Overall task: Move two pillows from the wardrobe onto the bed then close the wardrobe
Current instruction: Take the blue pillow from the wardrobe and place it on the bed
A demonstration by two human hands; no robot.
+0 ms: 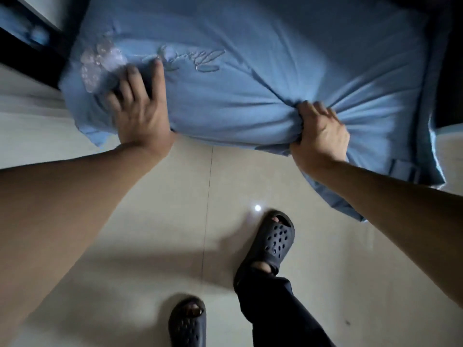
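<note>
A large light-blue pillow [250,71] with embroidered lettering and a pale flower patch fills the top of the head view, held in the air above the floor. My left hand [137,108] presses against its near-left part with fingers spread and curled into the fabric. My right hand [319,134] is clenched on a bunched fold at its near edge. The wardrobe and the bed cannot be made out clearly; dark shapes show behind the pillow.
Pale tiled floor [150,234] lies below, with my two feet in dark perforated sandals [273,241] and a dark trouser leg. A dark furniture edge [30,53] runs across the top left, and a dark area sits at the top right.
</note>
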